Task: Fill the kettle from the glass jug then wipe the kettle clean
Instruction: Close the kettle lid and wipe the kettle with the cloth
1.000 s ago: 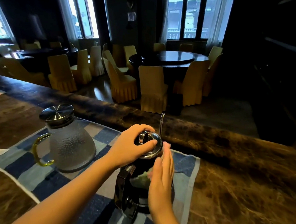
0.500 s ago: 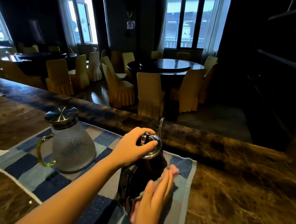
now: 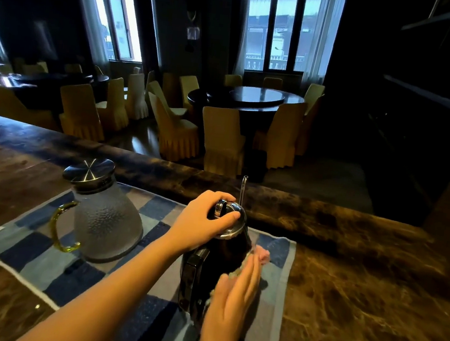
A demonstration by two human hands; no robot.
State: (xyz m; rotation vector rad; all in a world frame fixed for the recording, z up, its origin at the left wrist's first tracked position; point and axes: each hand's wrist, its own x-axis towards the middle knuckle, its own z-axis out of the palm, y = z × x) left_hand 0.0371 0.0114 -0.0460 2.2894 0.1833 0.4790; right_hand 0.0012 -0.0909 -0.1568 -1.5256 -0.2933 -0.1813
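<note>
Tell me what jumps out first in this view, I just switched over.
Front and centre, the left hand presses down on the lid of the black kettle while the right hand holds a cloth against its side. To the left on the blue checked mat stands the glass jug, lid on.

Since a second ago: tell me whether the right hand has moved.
Yes. The right hand slid down the kettle, from beside its lid to its lower side.

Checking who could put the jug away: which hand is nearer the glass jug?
The left hand. It rests on the kettle lid, just right of the glass jug. The right hand presses a cloth to the kettle's far side.
</note>
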